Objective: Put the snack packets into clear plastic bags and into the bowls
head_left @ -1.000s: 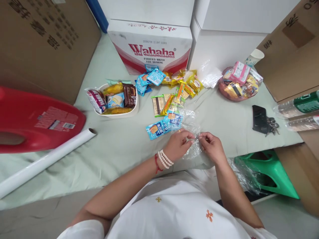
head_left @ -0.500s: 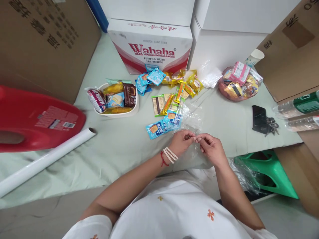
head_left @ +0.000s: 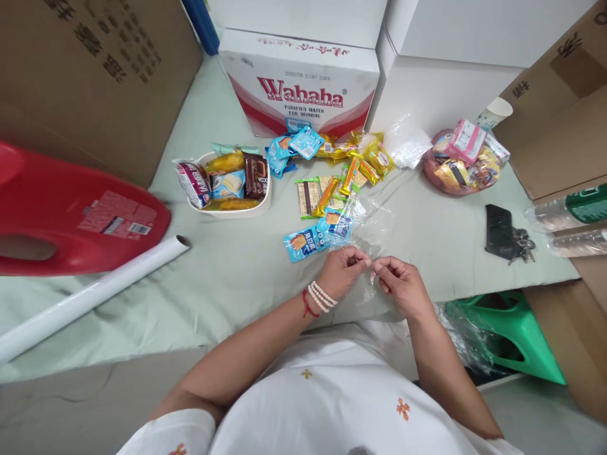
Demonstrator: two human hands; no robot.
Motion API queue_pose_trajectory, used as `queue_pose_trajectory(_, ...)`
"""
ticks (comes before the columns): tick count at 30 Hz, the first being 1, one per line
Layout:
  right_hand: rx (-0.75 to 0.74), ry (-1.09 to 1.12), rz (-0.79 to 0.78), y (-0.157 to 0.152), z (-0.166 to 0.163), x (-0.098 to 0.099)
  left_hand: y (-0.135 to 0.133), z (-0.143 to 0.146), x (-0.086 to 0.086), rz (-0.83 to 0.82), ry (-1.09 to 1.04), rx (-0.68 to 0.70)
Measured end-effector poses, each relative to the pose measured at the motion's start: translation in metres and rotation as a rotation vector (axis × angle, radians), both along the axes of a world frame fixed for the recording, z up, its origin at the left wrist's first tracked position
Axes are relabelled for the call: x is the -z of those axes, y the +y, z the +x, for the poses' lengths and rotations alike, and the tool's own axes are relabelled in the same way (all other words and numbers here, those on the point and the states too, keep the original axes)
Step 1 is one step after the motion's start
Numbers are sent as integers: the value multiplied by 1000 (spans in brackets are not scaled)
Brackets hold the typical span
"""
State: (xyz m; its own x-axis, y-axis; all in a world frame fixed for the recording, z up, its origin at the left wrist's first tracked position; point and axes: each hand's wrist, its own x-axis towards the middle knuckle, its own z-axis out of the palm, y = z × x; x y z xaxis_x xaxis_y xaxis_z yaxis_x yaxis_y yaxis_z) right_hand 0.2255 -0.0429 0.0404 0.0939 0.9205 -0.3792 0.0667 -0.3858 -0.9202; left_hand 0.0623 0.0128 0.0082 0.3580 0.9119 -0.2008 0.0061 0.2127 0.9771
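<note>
Centre of frame, just below blue snack packets (head_left: 303, 242): clear plastic bag (head_left: 366, 291) – left hand (head_left: 342, 270) & right hand (head_left: 401, 284) both closed to fingertip pinches on its edge. Prob. v. light, limp, slippery – best taken at opposite rim edges.

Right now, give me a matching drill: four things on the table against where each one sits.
Things:
1. clear bag
2. white bowl
3. black phone
4. white roll

Places:
A. right side, next to keys
B. pinched between left hand and right hand
C. far left, beside red plastic item
D. left of loose snacks, filled with packets

Pairs: 1-B, 2-D, 3-A, 4-C
</note>
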Motion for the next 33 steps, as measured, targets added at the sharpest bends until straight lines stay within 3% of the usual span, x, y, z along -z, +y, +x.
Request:
queue_pose_trajectory(13, -5, 158, -33, 0, -4, 3, 2, -6, 1, -179, -207, 38)
queue_pose_trajectory(23, -90, -130, 61, -9, 0, 9, 0, -14, 2, -103, -112, 55)
queue_pose_trajectory(28, -23, -46, 30, -11, 3, 7, 1, -18, 6, -109, -129, 11)
queue_pose_trajectory(33, 74, 101, -4, -12, 3, 5, 2, -21, -2, -97, -173, -19)
